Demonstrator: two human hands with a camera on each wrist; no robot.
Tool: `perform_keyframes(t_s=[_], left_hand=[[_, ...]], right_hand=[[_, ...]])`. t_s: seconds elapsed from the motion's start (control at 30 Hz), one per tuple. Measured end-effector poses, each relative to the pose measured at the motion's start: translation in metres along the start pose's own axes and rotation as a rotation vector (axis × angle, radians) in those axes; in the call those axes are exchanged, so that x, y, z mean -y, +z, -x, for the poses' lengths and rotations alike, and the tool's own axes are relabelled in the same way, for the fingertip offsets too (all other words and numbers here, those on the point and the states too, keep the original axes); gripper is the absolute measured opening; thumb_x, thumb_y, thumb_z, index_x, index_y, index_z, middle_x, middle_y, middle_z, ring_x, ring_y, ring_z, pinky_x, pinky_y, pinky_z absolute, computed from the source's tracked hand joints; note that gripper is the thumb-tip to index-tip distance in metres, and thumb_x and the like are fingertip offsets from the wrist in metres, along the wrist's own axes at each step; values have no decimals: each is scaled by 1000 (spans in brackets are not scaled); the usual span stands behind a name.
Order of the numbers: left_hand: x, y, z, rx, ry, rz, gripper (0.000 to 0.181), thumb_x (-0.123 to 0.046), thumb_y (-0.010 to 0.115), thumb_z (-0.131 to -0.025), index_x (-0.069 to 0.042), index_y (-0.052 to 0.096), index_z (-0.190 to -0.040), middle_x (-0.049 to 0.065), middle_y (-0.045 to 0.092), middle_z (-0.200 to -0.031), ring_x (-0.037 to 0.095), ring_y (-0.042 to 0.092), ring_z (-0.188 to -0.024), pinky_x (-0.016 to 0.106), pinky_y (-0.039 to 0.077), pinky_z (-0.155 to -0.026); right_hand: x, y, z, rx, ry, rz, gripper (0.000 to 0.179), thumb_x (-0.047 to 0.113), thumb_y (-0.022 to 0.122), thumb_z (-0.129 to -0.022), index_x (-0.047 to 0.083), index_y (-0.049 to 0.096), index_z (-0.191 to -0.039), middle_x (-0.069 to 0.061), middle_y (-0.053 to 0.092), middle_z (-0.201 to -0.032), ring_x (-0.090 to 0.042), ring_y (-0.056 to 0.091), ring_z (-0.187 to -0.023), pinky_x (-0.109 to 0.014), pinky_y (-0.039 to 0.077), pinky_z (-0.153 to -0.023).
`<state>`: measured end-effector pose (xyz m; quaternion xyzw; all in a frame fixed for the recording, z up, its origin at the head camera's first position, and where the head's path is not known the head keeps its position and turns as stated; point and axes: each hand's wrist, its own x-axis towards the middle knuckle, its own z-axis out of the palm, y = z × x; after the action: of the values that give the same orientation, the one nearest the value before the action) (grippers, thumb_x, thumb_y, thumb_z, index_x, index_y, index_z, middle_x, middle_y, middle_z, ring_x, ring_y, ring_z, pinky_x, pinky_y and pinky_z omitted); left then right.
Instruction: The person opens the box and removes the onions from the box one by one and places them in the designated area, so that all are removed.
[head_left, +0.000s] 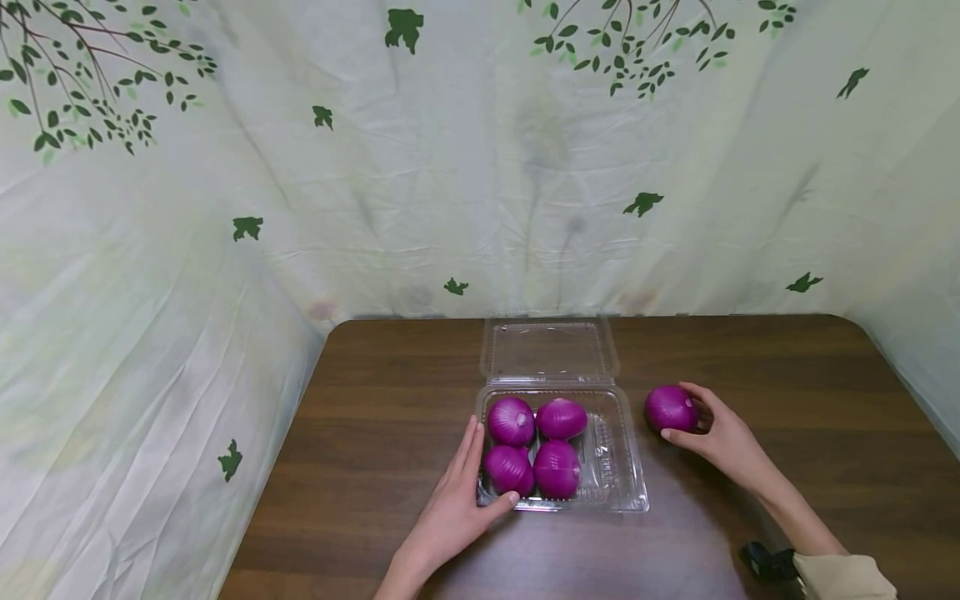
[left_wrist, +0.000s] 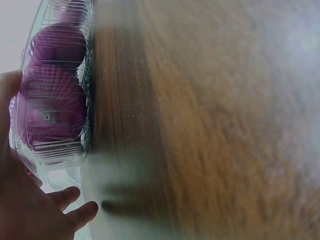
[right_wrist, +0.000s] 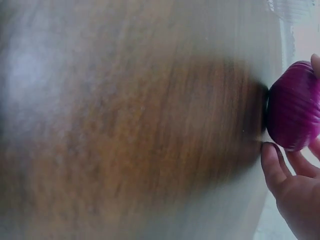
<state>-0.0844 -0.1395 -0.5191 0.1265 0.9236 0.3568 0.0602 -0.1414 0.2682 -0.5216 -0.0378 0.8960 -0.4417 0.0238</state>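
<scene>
1. Left hand (head_left: 459,508): fingers straight and close together along the left wall of the clear container (head_left: 622,458), thumb spread away from them with its tip at the near edge; the wrist slants up and rightward to the hand.
2. Right hand (head_left: 726,437): fingers and thumb bent in a pinch about a purple onion (head_left: 670,408) — fingertips on its far side, thumb on its near side. The forearm slants up and leftward to the hand, with a black strap (head_left: 771,562) and a beige sleeve (head_left: 843,577) behind the wrist.
3. The pinched onion lies just left of the right palm, apart from the container; whether it touches the bench (head_left: 360,400) cannot be told.
4. Four onions (head_left: 557,469) sit two by two in the container, just right of the left fingers; ribbed floor shows toward the right hand.
5. Lid (head_left: 551,350): hinged back, beyond the left fingertips.
6. Leaf-printed cloth (head_left: 480,167): hangs beyond both hands.
</scene>
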Motion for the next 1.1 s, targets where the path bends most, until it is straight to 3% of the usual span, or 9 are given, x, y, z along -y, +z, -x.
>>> perform_keyframes(t_s=[0.3,0.53,0.63,0.8,1.0,1.1], left_hand=[[-1,-1,0,6,0,-1,106,-67,63,-83,-25,4,-160,-9,-4,-165,23,16,-147,57,28,-111],[-1,-1,0,-2,3,-1,105,-65,65,-84,-25,5,-160,-10,-4,-165,22,16,-147,57,28,-111],[-1,-1,0,-5,9,3,105,-66,64,-83,-24,5,-160,-9,-3,-165,22,17,-147,56,29,-110],[0,-1,0,11,0,29,106,-66,64,-83,-26,4,-160,-10,-4,-165,21,15,-147,54,29,-111],[-1,-1,-1,29,-11,51,106,-66,65,-83,-27,3,-160,-10,-6,-164,23,15,-147,55,31,-109],[-1,-1,-1,30,-13,51,106,-66,65,-83,-27,2,-160,-10,-6,-164,23,15,-147,54,31,-110]], right_hand=[[10,-6,9,-71,-7,55,82,39,77,-85,1,38,-146,-28,41,-143,-49,37,-130,-70,35,-96],[24,0,15,-234,-213,134,65,21,81,-83,2,50,-137,-24,47,-139,-48,38,-127,-70,35,-93],[33,6,17,-268,-295,154,64,13,83,-79,2,53,-134,-21,49,-139,-45,40,-125,-68,39,-91],[48,15,20,-258,-338,174,63,12,84,-78,5,56,-134,-13,50,-141,-36,43,-126,-61,46,-88],[60,23,20,-209,-341,150,60,16,81,-82,10,55,-137,-7,49,-143,-32,42,-130,-58,42,-96],[64,27,19,-193,-354,140,61,15,81,-83,12,55,-137,-5,49,-143,-29,43,-131,-40,38,-106]])
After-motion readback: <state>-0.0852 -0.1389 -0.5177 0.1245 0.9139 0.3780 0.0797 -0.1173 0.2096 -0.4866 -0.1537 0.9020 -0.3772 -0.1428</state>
